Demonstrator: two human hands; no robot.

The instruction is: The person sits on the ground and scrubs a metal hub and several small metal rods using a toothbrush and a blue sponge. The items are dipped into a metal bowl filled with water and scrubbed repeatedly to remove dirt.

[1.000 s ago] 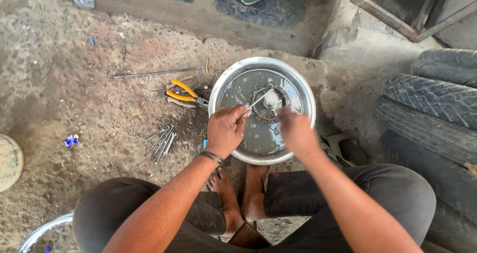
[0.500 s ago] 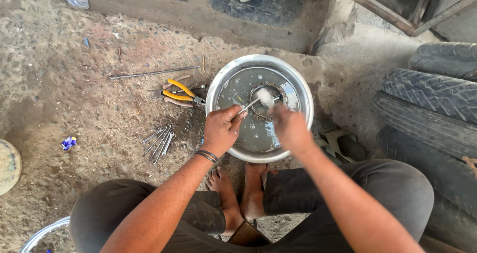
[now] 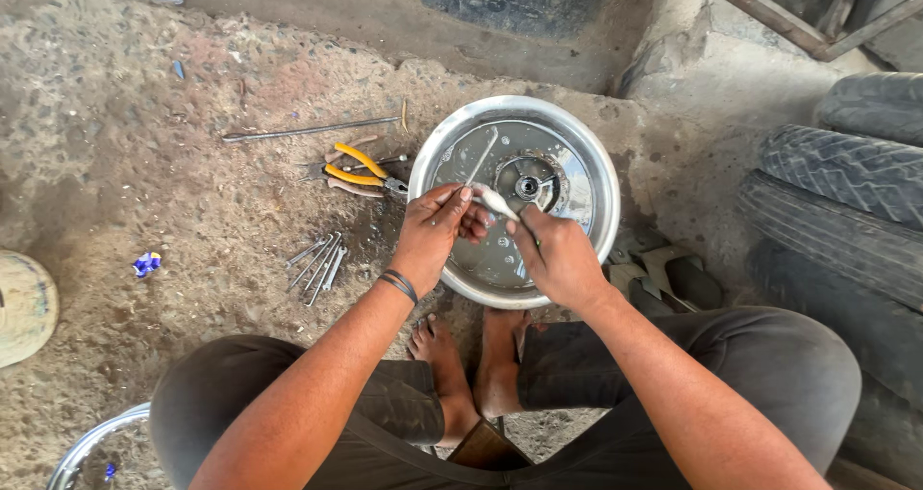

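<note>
A bundle of loose spokes [image 3: 317, 264] and yellow-handled pliers [image 3: 361, 175] lie on the dirt floor [image 3: 144, 163]. My left hand [image 3: 435, 228] pinches a thin spoke [image 3: 481, 158] over the shiny wheel rim [image 3: 601, 187]. My right hand [image 3: 558, 257], fingers curled shut, grips a pale tool [image 3: 495, 201] beside the hub [image 3: 527, 184].

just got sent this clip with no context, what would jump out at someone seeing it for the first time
The shiny round metal wheel rim lying flat on the dirt floor stands out first, near the middle of the view. Over it, the left hand and the right hand meet around a small pale piece above the hub. Yellow-handled pliers lie just left of the rim, and worn tyres are stacked at the right edge.
</note>
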